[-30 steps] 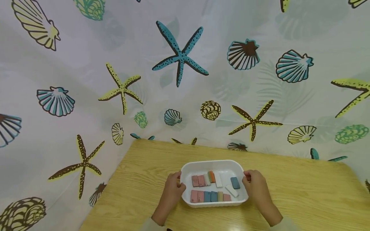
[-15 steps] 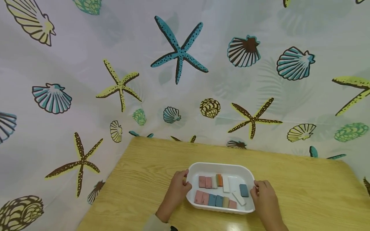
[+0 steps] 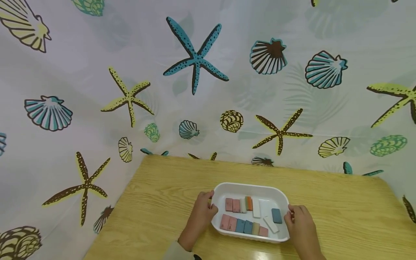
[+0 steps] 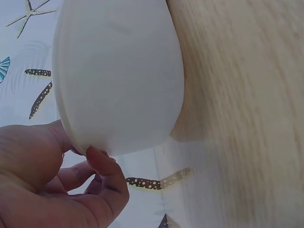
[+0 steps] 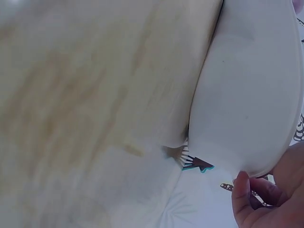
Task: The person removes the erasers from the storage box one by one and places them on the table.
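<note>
Your left hand (image 3: 201,212) pinches the left end of the white tray (image 3: 250,236), fingers and thumb clamped on its rim. The tray sits between your hands at the wooden table (image 3: 169,180); whether its base touches is unclear. Inside, two rows of small blocks (image 3: 240,226) run left to right, then a slanted white block (image 3: 271,224) and a blue block (image 3: 276,216). Your right hand (image 3: 303,227) pinches the right rim, its fingers likewise clamped.

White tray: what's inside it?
The white tray holds a back row of blocks (pink, whitish, orange, white), a front row of blocks (pink, blue, tan), plus a slanted white block and a blue block at right. Whatever lies beneath them is covered.
</note>
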Demonstrator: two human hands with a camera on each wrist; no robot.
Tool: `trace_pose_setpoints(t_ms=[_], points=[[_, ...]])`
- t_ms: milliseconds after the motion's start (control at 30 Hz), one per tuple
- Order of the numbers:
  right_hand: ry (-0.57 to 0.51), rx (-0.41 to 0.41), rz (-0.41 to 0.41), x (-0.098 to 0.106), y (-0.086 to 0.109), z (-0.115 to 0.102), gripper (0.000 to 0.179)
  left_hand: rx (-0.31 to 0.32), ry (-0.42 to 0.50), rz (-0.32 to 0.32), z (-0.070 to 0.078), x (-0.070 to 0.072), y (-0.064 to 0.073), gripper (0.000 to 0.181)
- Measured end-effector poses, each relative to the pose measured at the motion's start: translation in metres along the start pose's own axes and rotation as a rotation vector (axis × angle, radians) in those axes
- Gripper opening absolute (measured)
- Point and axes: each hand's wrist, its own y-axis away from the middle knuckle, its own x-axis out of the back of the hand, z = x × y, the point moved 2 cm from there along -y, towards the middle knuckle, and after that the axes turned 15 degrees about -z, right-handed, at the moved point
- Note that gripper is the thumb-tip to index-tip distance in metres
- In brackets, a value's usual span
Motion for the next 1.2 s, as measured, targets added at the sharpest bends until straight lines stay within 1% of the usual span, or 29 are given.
trace_pose_setpoints(t_ms=[133, 300, 400, 467, 633, 767, 867, 967, 1100, 1200], points=[[0.021, 0.021, -0.025, 0.002, -0.004, 0.000, 0.018, 0.003, -0.062, 0.009, 0.004, -0.001, -0.004, 0.046], [0.057, 0.023, -0.049, 0.002, -0.007, 0.002, 0.019, 0.035, -0.133, 0.016, 0.007, -0.005, -0.010, 0.047], [0.083, 0.036, -0.043, 0.001, -0.010, 0.003, 0.019, 0.049, -0.177, 0.036, 0.007, -0.008, -0.012, 0.047], [0.095, 0.054, -0.027, 0.001, -0.013, 0.003, 0.018, 0.044, -0.203, 0.060, 0.008, -0.010, -0.014, 0.046], [0.097, 0.088, 0.025, 0.003, -0.017, 0.005, 0.018, 0.029, -0.221, 0.081, 0.011, -0.012, -0.020, 0.045], [0.095, 0.104, 0.037, 0.004, -0.019, 0.004, 0.019, 0.032, -0.223, 0.082, 0.009, -0.011, -0.022, 0.046], [0.099, 0.111, 0.038, 0.004, -0.020, 0.004, 0.019, 0.035, -0.235, 0.097, 0.007, -0.011, -0.023, 0.046], [0.102, 0.113, 0.032, 0.003, -0.021, 0.004, 0.019, 0.041, -0.306, 0.122, 0.005, -0.010, -0.022, 0.045], [0.104, 0.100, 0.025, 0.003, -0.020, 0.004, 0.019, 0.030, -0.499, 0.161, 0.002, -0.009, -0.021, 0.045], [0.105, 0.074, 0.015, 0.002, -0.018, 0.004, 0.018, 0.003, -0.604, 0.187, -0.001, -0.008, -0.019, 0.049]])
